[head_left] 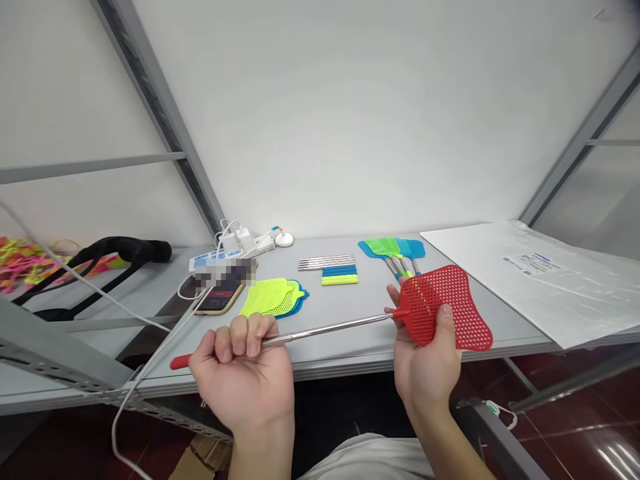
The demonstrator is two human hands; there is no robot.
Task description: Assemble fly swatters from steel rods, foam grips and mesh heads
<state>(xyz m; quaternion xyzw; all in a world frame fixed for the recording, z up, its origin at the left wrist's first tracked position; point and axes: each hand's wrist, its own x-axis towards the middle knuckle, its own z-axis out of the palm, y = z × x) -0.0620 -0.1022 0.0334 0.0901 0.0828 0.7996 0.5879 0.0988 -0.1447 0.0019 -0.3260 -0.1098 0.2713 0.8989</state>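
Observation:
I hold a red fly swatter level above the front edge of the grey table (345,313). My left hand (243,377) is a fist round its metal telescopic rod (330,328), with the red handle tip (179,362) sticking out to the left. My right hand (427,357) cups the red mesh head (445,305) from below, thumb pressed on top. Behind the rod lie loose yellow-green and blue swatter heads (275,297), a row of metal rods (326,262), blue and yellow-green handle grips (340,275), and several finished swatters (395,250).
A phone (220,297) on a white cable lies left of the loose heads, with a power strip and chargers (235,247) behind it. White plastic-wrapped sheets (545,273) cover the table's right end. A black object (120,253) and colourful parts (20,260) sit far left. Grey shelf posts rise either side.

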